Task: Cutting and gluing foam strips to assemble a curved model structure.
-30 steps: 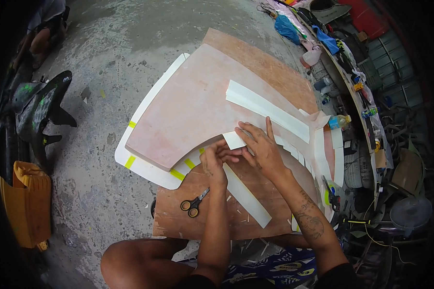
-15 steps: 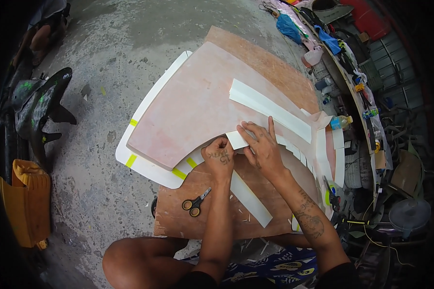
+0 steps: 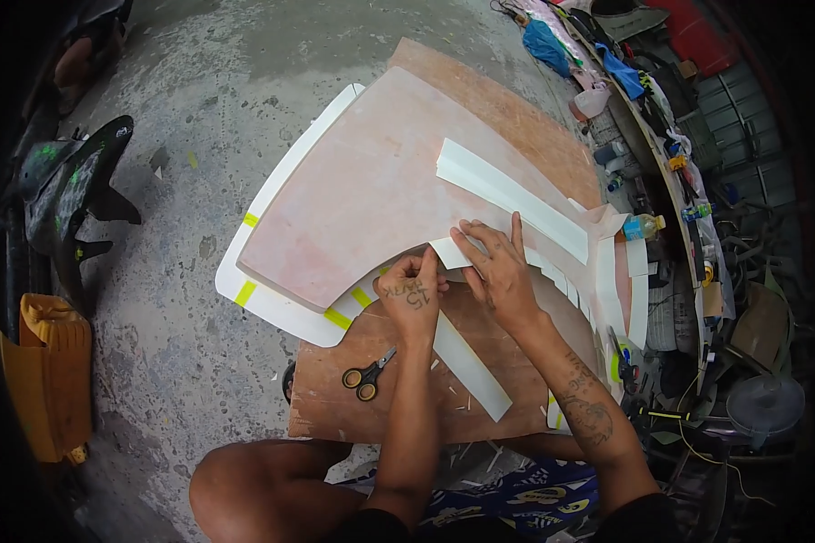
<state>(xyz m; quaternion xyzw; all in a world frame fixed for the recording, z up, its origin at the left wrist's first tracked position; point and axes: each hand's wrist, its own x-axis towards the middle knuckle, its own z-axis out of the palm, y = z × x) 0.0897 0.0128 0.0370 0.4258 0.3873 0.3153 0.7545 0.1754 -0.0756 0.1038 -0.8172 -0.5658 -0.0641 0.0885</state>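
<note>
A pale pink fender-shaped panel (image 3: 344, 190) lies over white sheet (image 3: 233, 262) fixed with yellow tape. At its curved inner edge is a small white card piece (image 3: 447, 253). My right hand (image 3: 503, 276) holds this piece against the panel, fingertips on top, thumb by the lower edge and one finger lifted. Beside the piece's left end, my left hand (image 3: 412, 297) has its fingers closed in a pinch under the curved edge; what they hold is hidden. A long pale strip (image 3: 473, 366) lies below, and black-handled scissors (image 3: 368, 375) lie left of my left forearm.
A wooden board (image 3: 335, 407) lies under the panel. Another folded white strip (image 3: 507, 195) rests on the panel. A bottle (image 3: 643, 226) and cluttered shelf stand at the right. On the left are a yellow container (image 3: 59, 380) and a dark glossy part (image 3: 72, 190).
My left hand has shifted slightly, its fingertips rising a little beside the card piece. My right hand stays on the card piece. The whole view has shifted slightly.
</note>
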